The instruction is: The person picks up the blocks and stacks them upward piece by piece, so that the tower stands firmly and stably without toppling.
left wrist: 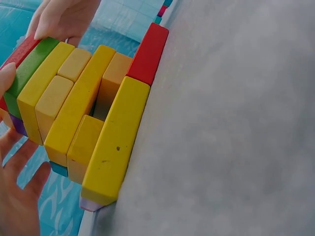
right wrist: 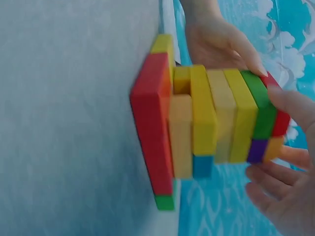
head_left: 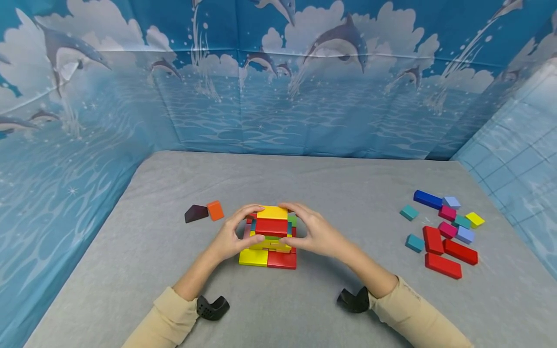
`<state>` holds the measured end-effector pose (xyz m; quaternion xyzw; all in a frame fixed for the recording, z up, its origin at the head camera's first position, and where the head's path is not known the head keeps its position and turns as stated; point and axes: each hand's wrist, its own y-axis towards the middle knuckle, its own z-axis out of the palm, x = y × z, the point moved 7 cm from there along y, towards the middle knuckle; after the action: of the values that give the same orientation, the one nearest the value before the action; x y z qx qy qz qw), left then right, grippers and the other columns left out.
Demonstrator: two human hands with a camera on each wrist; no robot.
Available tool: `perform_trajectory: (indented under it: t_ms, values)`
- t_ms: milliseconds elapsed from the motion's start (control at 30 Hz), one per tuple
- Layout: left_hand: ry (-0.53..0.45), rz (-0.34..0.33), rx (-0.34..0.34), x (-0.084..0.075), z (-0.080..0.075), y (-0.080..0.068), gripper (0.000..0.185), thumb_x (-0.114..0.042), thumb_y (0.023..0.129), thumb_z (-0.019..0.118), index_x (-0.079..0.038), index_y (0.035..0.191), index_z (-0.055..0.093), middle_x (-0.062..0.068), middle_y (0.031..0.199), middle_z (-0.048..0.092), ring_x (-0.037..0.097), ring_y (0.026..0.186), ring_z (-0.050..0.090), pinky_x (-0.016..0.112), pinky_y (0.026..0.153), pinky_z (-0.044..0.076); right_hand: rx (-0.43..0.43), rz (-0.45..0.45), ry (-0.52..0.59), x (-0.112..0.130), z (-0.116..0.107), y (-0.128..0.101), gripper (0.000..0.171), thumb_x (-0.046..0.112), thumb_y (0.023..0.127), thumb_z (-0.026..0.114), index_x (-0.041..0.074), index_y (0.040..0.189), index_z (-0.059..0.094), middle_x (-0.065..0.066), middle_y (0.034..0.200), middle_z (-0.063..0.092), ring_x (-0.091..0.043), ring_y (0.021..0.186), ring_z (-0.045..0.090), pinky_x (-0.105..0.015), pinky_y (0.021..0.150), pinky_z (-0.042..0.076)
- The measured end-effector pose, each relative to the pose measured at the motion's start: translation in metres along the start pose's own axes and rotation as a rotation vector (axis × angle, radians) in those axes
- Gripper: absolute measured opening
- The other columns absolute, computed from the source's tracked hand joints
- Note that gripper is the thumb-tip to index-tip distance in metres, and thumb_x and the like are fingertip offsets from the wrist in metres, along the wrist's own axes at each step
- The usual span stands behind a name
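A layered stack of colored wooden blocks (head_left: 272,245) stands in front of me, with a red block (head_left: 271,226) in its top layer and a yellow block (head_left: 272,212) behind that. My left hand (head_left: 237,234) grips the left end of the top layer, thumb in front and fingers behind. My right hand (head_left: 319,232) grips the right end in the same way. Below the red block, a green block (left wrist: 32,71) shows in the left wrist view. At the base lie a yellow block (head_left: 254,257) and a red base block (head_left: 282,260). The fingertips behind the stack are partly hidden.
On the right lie several loose blocks, among them a dark blue block (head_left: 428,199), red blocks (head_left: 443,266) and a teal block (head_left: 415,243). A dark block (head_left: 196,213) and an orange block (head_left: 215,210) lie to the left. A dolphin-print curtain (head_left: 278,106) surrounds the grey table (head_left: 278,309).
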<state>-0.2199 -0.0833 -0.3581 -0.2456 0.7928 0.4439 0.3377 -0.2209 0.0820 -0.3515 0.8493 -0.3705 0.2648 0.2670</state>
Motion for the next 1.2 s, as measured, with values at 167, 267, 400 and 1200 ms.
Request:
perform_trajectory:
  t_ms: [167, 267, 400, 1200]
  values:
    - [0.003, -0.018, -0.01, 0.001, -0.001, -0.001, 0.054, 0.009, 0.07, 0.068, 0.008, 0.12, 0.048, 0.023, 0.123, 0.048, 0.022, 0.106, 0.048, 0.059, 0.084, 0.041, -0.058, 0.012, 0.002, -0.023, -0.036, -0.019, 0.071, 0.02, 0.078, 0.073, 0.005, 0.137, 0.037, -0.013, 0.135, 0.045, -0.027, 0.116, 0.046, -0.05, 0.091, 0.04]
    - [0.001, -0.031, -0.01, 0.002, -0.001, -0.001, 0.054, 0.009, 0.071, 0.068, 0.007, 0.121, 0.048, 0.023, 0.124, 0.048, 0.021, 0.106, 0.048, 0.059, 0.084, 0.041, -0.162, 0.064, -0.058, -0.051, -0.076, -0.038, 0.064, 0.013, 0.08, 0.071, 0.002, 0.135, 0.04, -0.018, 0.132, 0.046, -0.03, 0.115, 0.046, -0.051, 0.089, 0.04]
    - [0.0, -0.038, -0.008, 0.002, 0.0, -0.001, 0.054, 0.009, 0.07, 0.068, 0.007, 0.121, 0.048, 0.023, 0.124, 0.049, 0.022, 0.105, 0.048, 0.058, 0.083, 0.041, -0.278, 0.232, -0.148, -0.098, -0.132, -0.072, 0.058, 0.013, 0.085, 0.065, 0.002, 0.136, 0.038, -0.023, 0.132, 0.043, -0.037, 0.116, 0.041, -0.055, 0.088, 0.036]
    - [-0.016, -0.087, 0.007, 0.006, -0.001, -0.001, 0.054, 0.008, 0.073, 0.068, 0.005, 0.123, 0.048, 0.022, 0.126, 0.048, 0.027, 0.108, 0.048, 0.058, 0.086, 0.04, -0.246, 0.755, -0.371, -0.251, -0.194, -0.185, 0.05, 0.021, 0.096, 0.047, -0.008, 0.133, 0.032, -0.04, 0.125, 0.027, -0.055, 0.107, 0.027, -0.069, 0.086, 0.027]
